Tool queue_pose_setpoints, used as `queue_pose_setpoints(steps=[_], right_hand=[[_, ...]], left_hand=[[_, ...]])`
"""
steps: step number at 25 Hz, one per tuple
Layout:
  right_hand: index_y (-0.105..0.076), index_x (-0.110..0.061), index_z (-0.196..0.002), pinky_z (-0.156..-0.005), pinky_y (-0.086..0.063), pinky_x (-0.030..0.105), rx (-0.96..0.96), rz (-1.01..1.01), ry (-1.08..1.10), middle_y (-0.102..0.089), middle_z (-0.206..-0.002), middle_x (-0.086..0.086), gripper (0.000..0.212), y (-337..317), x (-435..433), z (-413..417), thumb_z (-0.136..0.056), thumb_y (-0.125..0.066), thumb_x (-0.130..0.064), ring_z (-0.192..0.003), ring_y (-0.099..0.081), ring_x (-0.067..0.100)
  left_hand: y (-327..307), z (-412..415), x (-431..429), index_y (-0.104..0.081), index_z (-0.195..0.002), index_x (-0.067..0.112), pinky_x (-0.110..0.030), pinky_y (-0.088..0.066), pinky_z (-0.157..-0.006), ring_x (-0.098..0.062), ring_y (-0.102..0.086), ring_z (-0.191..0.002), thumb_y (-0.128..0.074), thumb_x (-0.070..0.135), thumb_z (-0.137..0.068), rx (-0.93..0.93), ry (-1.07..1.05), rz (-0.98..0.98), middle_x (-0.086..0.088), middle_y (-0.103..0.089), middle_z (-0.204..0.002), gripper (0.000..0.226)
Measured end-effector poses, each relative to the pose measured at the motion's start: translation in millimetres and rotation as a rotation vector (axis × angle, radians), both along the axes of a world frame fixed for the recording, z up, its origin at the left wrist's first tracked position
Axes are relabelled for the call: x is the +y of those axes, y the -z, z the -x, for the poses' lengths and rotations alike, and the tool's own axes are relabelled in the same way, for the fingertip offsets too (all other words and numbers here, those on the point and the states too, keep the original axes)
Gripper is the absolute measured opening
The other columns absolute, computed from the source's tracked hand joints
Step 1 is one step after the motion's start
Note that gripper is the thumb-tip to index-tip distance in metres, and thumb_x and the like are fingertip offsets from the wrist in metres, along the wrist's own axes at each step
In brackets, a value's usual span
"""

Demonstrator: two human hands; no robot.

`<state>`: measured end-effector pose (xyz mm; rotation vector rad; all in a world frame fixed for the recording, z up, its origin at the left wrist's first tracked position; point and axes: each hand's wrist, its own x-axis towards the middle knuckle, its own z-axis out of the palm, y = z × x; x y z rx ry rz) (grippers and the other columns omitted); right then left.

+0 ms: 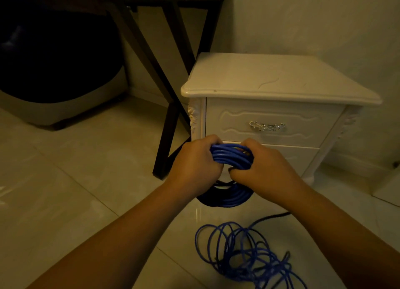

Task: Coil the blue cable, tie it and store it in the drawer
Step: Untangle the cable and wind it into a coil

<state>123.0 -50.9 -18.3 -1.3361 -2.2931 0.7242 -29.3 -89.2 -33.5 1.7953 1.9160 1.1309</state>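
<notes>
A coil of blue cable hangs between my hands in front of the white nightstand. My left hand grips the coil's upper left side. On the upper right side my right hand is closed around it. The coil's lower loop shows below my wrists. More loose blue cable lies tangled on the floor near me. The top drawer of the nightstand is closed, with a silver handle.
The white nightstand stands against the wall on the right. A dark folding table's legs stand left of it. A large dark-and-grey object sits at the far left. A black cord runs across the tiled floor.
</notes>
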Motion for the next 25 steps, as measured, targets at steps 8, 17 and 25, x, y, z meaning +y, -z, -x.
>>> queue_pose_setpoints(steps=[8,17,25], right_hand=[[-0.057,-0.032,-0.101,-0.074,-0.056,0.036,0.641,0.302,0.157,-0.067,-0.090,0.006,0.029,17.3,-18.1,12.0,-0.080,-0.071,-0.018,-0.079,-0.067,0.020],[-0.058,-0.023,-0.102,-0.064,-0.057,0.038,0.562,0.176,0.110,-0.063,-0.077,0.011,0.032,5.9,-5.3,2.3,-0.080,-0.060,0.001,-0.067,-0.065,0.028],[-0.053,-0.025,-0.103,-0.053,-0.038,0.015,0.033,-0.186,-0.117,-0.057,-0.080,-0.013,0.026,-7.5,-10.9,7.7,-0.080,-0.067,-0.025,-0.066,-0.054,0.008]], left_hand=[[-1.4,-5.8,-1.5,-0.065,-0.096,0.015,-0.035,-0.043,-0.055,-0.019,-0.049,-0.053,-0.066,0.008,-0.088,-1.011,-0.277,0.080,-0.004,-0.051,-0.060,0.011],[-2.1,3.2,-10.4,-0.064,-0.108,0.018,-0.021,-0.056,-0.067,-0.011,-0.069,-0.080,-0.073,0.015,-0.082,-0.711,-0.040,0.275,-0.001,-0.070,-0.093,0.028],[-5.3,3.8,-7.4,-0.062,-0.089,0.027,-0.020,-0.047,-0.059,-0.004,-0.058,-0.064,-0.068,0.009,-0.080,-0.055,0.167,0.026,0.006,-0.063,-0.073,0.021]])
